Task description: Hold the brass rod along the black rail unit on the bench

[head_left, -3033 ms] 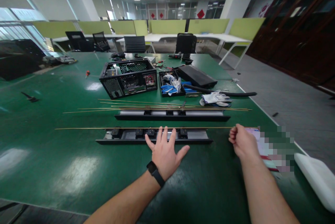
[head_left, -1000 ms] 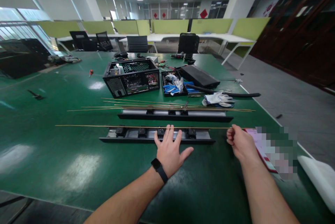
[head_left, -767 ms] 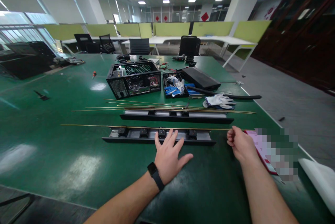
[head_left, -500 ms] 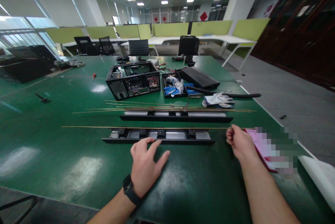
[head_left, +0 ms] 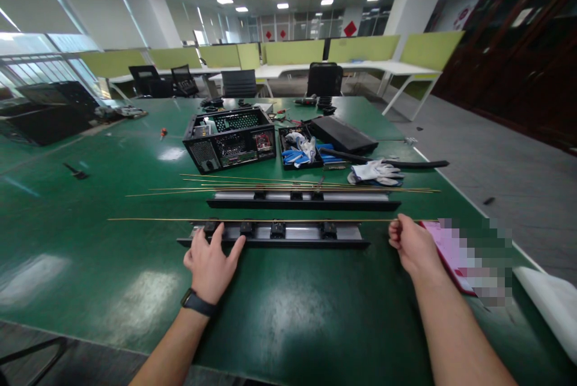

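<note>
A long black rail point(head_left: 293, 234) with several black blocks on it lies across the green table point(head_left: 90, 254) in front of me. My left hand point(head_left: 211, 257) rests on the rail's left end with fingers spread over the blocks. A thin brass rod point(head_left: 252, 220) runs along just behind the rail. My right hand point(head_left: 412, 246) is closed on the rod's right end. A black watch sits on my left wrist.
A second rail point(head_left: 304, 199) lies further back with several brass rods point(head_left: 279, 186) beside it. Behind are an open black computer case point(head_left: 229, 138), a tray of gloves point(head_left: 300, 148), white gloves point(head_left: 375, 172), a black hose point(head_left: 396, 162) and a pink booklet point(head_left: 446, 248).
My left hand has slid left along the near rail, from its middle to its left end. My right hand has stayed closed on the rod's end.
</note>
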The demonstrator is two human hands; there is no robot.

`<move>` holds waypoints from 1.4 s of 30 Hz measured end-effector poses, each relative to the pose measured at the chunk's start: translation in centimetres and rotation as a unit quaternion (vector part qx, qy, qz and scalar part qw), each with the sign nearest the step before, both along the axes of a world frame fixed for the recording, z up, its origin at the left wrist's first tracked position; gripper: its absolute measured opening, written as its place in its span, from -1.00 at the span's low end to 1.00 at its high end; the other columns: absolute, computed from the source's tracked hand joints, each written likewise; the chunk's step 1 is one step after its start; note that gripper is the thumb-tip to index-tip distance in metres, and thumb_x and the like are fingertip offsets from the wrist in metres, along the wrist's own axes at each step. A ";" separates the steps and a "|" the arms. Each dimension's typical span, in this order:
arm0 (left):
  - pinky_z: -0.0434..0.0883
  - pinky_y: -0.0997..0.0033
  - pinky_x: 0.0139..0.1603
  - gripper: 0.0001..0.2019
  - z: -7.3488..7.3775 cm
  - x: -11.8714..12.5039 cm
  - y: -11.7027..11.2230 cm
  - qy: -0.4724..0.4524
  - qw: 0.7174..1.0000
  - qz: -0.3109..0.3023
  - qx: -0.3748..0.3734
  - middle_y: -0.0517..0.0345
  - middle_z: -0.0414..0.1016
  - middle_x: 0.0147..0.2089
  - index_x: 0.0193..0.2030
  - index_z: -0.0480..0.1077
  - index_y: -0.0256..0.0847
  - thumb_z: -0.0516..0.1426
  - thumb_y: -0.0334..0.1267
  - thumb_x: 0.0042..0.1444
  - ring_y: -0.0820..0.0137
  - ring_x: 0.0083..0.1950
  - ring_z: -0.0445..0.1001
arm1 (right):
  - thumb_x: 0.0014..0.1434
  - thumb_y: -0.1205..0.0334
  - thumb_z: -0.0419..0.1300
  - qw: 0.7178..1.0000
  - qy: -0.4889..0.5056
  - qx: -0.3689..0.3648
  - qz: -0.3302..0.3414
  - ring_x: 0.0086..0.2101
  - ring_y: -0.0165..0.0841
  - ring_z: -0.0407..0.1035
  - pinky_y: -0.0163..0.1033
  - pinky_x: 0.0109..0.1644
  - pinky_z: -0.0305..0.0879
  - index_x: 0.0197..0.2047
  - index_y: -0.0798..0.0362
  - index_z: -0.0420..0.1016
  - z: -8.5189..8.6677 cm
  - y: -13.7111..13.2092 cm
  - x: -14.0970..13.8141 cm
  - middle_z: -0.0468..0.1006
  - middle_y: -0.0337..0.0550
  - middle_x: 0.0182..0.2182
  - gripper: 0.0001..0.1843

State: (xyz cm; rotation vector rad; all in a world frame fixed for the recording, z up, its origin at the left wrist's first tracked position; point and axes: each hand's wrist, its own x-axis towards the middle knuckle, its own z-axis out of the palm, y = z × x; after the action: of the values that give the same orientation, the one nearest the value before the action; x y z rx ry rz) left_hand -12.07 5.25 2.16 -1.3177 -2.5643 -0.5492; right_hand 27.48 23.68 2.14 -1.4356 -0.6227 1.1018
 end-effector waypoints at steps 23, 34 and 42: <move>0.19 -0.14 0.32 -0.51 -0.5 -0.3 0.0 0.033 0.999 -0.007 0.036 -0.23 0.42 0.34 0.28 0.53 -0.04 0.17 0.11 0.32 0.01 0.32 0.40 | 0.00 -0.27 0.40 0.983 -0.071 0.004 0.167 -0.50 -0.42 0.24 -0.34 -0.50 0.08 -0.46 0.08 0.56 -0.4 -2.0 -3.6 0.49 -0.11 -0.49 -0.48; 0.17 -0.11 0.32 -0.54 0.2 -0.2 0.2 0.017 0.999 0.003 0.044 -0.15 0.47 0.30 0.22 0.56 -0.02 0.17 0.13 0.30 0.05 0.26 0.44 | 0.07 0.03 0.35 0.999 -0.021 0.016 0.023 -0.60 -0.48 0.18 -0.39 -0.63 0.01 -0.51 0.03 0.40 -0.6 0.0 0.1 0.42 -0.19 -0.57 -0.68; 0.13 -0.14 0.35 -0.54 0.1 -0.5 0.1 0.017 0.998 0.021 0.054 -0.14 0.48 0.29 0.20 0.58 -0.02 0.17 0.13 0.29 0.05 0.26 0.43 | 0.12 0.16 0.29 0.999 -0.019 -0.004 -0.034 -0.63 -0.49 0.18 -0.42 -0.68 0.02 -0.49 0.02 0.37 0.6 0.4 0.9 0.41 -0.21 -0.59 -0.76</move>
State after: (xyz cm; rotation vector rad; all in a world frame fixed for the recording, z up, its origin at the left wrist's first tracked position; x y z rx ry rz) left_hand -12.58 5.39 2.23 -1.2240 -2.4912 -0.6424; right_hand 28.38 24.05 2.71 -1.4771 -0.5928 1.0283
